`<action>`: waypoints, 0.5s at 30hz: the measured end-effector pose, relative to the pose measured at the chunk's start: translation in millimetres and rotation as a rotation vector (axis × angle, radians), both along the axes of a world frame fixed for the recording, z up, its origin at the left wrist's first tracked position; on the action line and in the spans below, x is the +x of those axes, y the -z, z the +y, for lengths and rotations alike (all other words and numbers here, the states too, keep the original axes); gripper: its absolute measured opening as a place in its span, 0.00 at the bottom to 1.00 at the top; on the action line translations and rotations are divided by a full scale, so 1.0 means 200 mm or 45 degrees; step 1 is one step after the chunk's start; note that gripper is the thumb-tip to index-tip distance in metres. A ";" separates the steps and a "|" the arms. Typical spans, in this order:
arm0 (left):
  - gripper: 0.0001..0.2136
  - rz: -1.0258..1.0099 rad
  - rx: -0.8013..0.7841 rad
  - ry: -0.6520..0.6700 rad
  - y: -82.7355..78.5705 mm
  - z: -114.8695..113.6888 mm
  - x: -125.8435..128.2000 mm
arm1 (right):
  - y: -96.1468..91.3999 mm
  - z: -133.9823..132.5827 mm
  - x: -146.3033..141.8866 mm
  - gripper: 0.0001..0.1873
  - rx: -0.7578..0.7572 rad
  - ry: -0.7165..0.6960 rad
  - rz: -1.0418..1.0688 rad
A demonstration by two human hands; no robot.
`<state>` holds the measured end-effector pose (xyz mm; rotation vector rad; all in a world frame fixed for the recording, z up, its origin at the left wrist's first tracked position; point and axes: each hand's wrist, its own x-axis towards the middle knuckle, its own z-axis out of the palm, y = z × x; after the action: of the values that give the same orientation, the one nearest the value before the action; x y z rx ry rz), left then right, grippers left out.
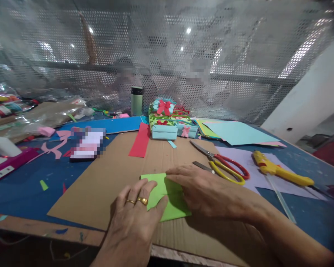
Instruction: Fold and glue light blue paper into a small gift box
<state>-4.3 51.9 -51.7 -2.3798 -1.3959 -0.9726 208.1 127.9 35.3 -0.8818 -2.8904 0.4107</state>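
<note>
A folded light green paper lies on a brown cardboard sheet in front of me. My left hand, with two gold rings, rests flat on the paper's near left part. My right hand presses down on the paper's right side, fingers pointing left along a crease. Neither hand lifts the paper; both hold it flat against the cardboard.
Scissors with red and yellow handles lie right of my hands, a yellow glue gun beyond. A red paper strip, small paper gift boxes, a green tumbler, coloured sheets and a pink-white device lie about. Perforated metal screen behind.
</note>
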 end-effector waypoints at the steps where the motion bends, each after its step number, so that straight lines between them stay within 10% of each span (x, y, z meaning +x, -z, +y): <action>1: 0.15 0.027 0.002 -0.003 -0.01 0.00 0.01 | 0.00 -0.01 -0.01 0.16 0.026 -0.014 -0.030; 15: 0.17 0.423 0.251 0.047 -0.02 -0.02 0.07 | 0.09 -0.02 -0.01 0.07 0.413 -0.079 -0.070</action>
<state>9.8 48.2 -47.5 -2.2954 -1.0857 -0.6492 205.5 124.6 17.1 -0.7613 -2.9193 -0.0804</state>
